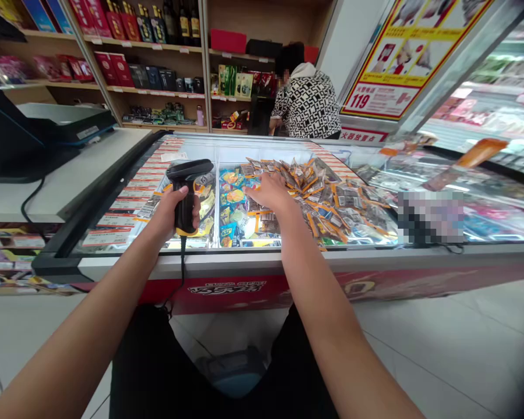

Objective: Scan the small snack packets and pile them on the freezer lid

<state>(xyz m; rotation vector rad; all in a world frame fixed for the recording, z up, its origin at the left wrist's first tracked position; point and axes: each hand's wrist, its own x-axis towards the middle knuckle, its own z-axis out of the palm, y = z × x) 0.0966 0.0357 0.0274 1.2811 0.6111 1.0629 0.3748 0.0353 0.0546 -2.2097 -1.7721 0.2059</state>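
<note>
My left hand (168, 206) is wrapped round the handle of a black barcode scanner (187, 201), held upright over the left part of a chest freezer's glass top. The scanner's cord hangs down past the freezer's front edge. My right hand (268, 191) is stretched over a spread of small snack packets (308, 183) with orange edges, its thumb apart from the other fingers. Its fingertips are at the packets; whether they touch one I cannot tell. Under the glass lie blue and yellow packs (233, 195), partly hidden by my hands.
A person (308, 96) in a black-and-white patterned top bends by the shelves (157, 93) behind the freezer (240, 267). At the left stands a counter (109, 154) with dark equipment. A pixelated item and a knife-like object with an orange handle (480, 156) are at the right.
</note>
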